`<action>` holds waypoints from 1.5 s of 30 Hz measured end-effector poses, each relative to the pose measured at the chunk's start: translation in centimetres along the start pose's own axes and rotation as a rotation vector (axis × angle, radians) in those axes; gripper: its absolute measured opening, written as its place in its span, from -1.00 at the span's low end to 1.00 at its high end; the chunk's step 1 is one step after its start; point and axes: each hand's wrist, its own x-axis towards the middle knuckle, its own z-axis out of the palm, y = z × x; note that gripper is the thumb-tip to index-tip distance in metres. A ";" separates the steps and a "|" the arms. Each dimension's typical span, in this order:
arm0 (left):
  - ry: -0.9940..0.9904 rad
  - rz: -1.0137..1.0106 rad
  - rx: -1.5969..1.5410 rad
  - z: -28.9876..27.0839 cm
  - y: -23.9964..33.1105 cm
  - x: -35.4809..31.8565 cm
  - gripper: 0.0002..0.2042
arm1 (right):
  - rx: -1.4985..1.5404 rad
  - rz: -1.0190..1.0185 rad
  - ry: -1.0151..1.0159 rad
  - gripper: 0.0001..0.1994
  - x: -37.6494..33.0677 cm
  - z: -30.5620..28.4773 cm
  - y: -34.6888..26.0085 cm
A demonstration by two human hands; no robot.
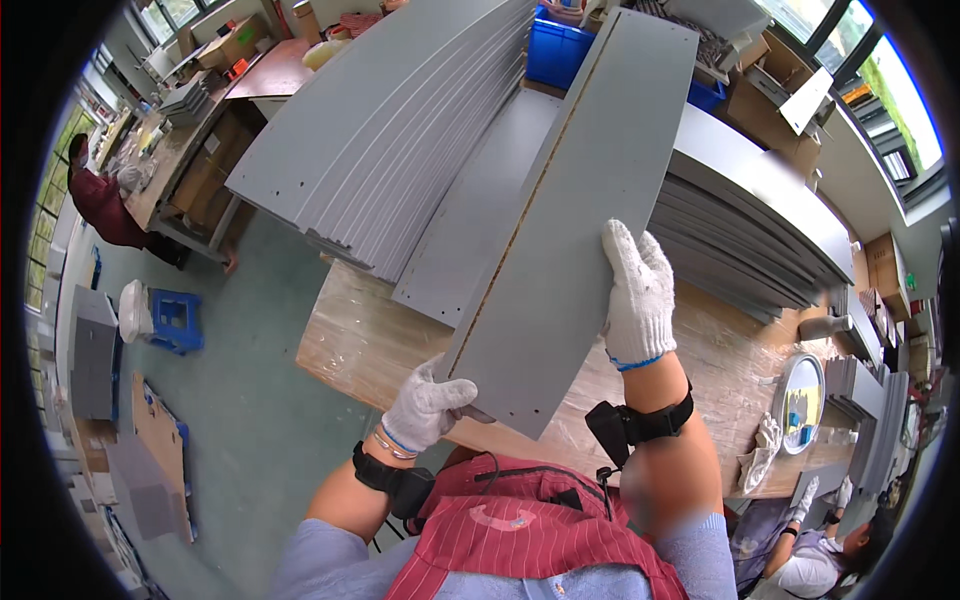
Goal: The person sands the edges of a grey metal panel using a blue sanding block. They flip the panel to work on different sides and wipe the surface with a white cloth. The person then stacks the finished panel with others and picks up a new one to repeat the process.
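Note:
A long grey panel (590,190) with a brown groove running down its left side lies tilted between my gloved hands. My left hand (425,405) grips its near left corner, the thumb on top and the fingers underneath. Farther up, my right hand (640,290) holds the right edge, its fingers partly hidden by the panel. Small dark holes show near the panel's ends. Below and to the left, another grey panel (470,225) lies on the table. A fanned stack of grey panels (370,130) stands left of that, and one more panel stack (740,210) is on the right.
The wrapped wooden table (360,325) stretches before me. Blue bins (557,50) stand at the back. A round white tray (802,400) and a cloth (762,450) lie at right. A co-worker (820,550) sits at lower right; another person (105,200) works far left near a blue stool (175,320).

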 end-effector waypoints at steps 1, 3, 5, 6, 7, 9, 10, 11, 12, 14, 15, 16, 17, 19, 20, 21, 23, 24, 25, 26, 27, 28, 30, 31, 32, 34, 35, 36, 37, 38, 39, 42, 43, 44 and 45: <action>-0.021 -0.013 -0.035 -0.8 0.3 0.0 -0.50 | 0.014 0.002 -0.047 -0.76 0.8 0.6 1.4; -0.031 -0.014 -0.060 -2.6 1.0 0.3 -0.52 | 0.025 -0.016 -0.116 -0.78 2.5 1.5 4.5; 0.011 -0.018 -0.062 -4.2 1.7 0.6 -0.54 | 0.010 0.132 -0.115 -0.75 3.6 2.7 6.3; 0.045 -0.024 -0.056 -4.6 1.9 1.1 -0.54 | 0.012 0.141 -0.118 -0.74 4.4 2.8 7.2; 0.078 -0.030 -0.050 -5.0 2.1 1.7 -0.55 | 0.013 0.150 -0.121 -0.72 5.3 2.7 8.3; 0.115 0.013 -0.065 -6.2 2.3 2.9 -0.57 | 0.048 0.216 -0.163 -0.68 6.7 3.5 9.8; 0.132 0.035 -0.073 -6.8 2.4 3.7 -0.58 | -0.010 0.235 -0.173 -0.68 7.4 3.7 10.2; 0.158 0.039 -0.039 -7.3 2.5 4.3 -0.58 | -0.067 0.258 -0.180 -0.68 8.1 3.9 10.8; 0.184 0.045 -0.006 -7.9 2.7 5.0 -0.59 | -0.114 0.268 -0.196 -0.67 8.8 4.1 11.3; 0.254 0.062 0.117 -9.3 2.9 6.3 -0.60 | -0.207 0.289 -0.229 -0.66 10.2 4.4 12.6; 0.297 0.075 0.207 -10.1 2.9 6.8 -0.61 | -0.213 0.302 -0.222 -0.65 10.8 4.5 13.3; 0.340 0.088 0.298 -10.7 2.9 7.3 -0.62 | -0.220 0.315 -0.217 -0.64 11.4 4.7 14.1; 0.401 0.036 0.333 -10.2 3.5 7.5 -0.67 | -0.227 0.334 -0.206 -0.62 11.9 4.7 14.8; 0.537 -0.056 0.403 -8.5 5.2 7.2 -0.75 | -0.318 0.314 -0.188 -0.60 11.8 5.9 14.3; 0.584 -0.113 0.452 -9.0 5.4 6.9 -0.76 | -0.361 0.298 -0.185 -0.58 11.7 6.6 13.9; 0.610 -0.180 0.502 -9.9 5.2 6.7 -0.76 | -0.401 0.259 -0.175 -0.57 12.3 6.3 14.6; 0.637 -0.264 0.503 -11.3 4.7 6.3 -0.73 | -0.481 0.184 -0.158 -0.53 13.2 5.7 16.4; 0.643 -0.280 0.452 -11.9 4.5 5.9 -0.70 | -0.559 0.163 -0.127 -0.54 12.9 6.2 15.9; 0.647 -0.298 0.401 -12.3 4.1 5.6 -0.68 | -0.632 0.116 -0.133 -0.54 13.2 6.4 16.3; 0.613 -0.284 0.370 -12.3 4.0 5.4 -0.66 | -0.703 0.066 -0.144 -0.54 13.4 7.1 16.1; 0.613 -0.279 0.398 -12.2 3.9 5.7 -0.64 | -0.774 0.017 -0.153 -0.55 13.5 7.7 15.8; 0.610 -0.276 0.426 -11.7 3.5 6.1 -0.63 | -0.940 0.070 -0.122 -0.56 13.5 7.9 15.5; 0.600 -0.276 0.517 -12.0 3.1 6.8 -0.56 | -1.029 0.101 -0.168 -0.53 13.3 8.9 13.7; 0.600 -0.283 0.505 -12.2 3.1 7.2 -0.55 | -1.074 0.119 -0.188 -0.51 13.2 9.0 13.5; 0.599 -0.291 0.494 -12.3 3.2 7.7 -0.55 | -1.097 0.112 -0.207 -0.50 13.2 9.0 13.7; 0.589 -0.320 0.509 -11.7 3.3 8.4 -0.54 | -1.136 0.100 -0.227 -0.48 13.3 8.4 14.0; 0.593 -0.334 0.531 -11.6 3.5 8.3 -0.53 | -1.141 0.129 -0.302 -0.46 13.0 8.4 13.5; 0.597 -0.349 0.553 -11.2 3.8 8.3 -0.53 | -1.145 0.157 -0.376 -0.43 12.5 8.3 12.9; 0.573 -0.407 0.624 -10.5 4.0 8.3 -0.54 | -1.147 0.186 -0.448 -0.41 12.0 8.0 12.2; 0.545 -0.464 0.697 -9.3 4.8 8.1 -0.55 | -1.158 0.176 -0.496 -0.38 11.2 7.3 11.7; 0.506 -0.521 0.772 -8.1 5.4 8.3 -0.56 | -1.073 0.107 -0.570 -0.39 10.3 6.1 11.5; 0.079 -0.345 0.666 -4.7 6.8 7.9 -0.64 | -0.775 0.042 -0.771 -0.44 7.1 1.5 10.1; 0.060 -0.244 0.655 -3.1 7.1 8.3 -0.68 | -0.650 0.118 -0.824 -0.46 5.8 -0.1 8.6; 0.042 -0.138 0.641 -0.6 7.4 9.6 -0.71 | -0.524 0.191 -0.877 -0.49 4.5 -1.6 7.0; 0.020 -0.037 0.626 1.9 7.6 11.2 -0.74 | -0.465 0.201 -0.838 -0.52 3.3 -3.6 5.4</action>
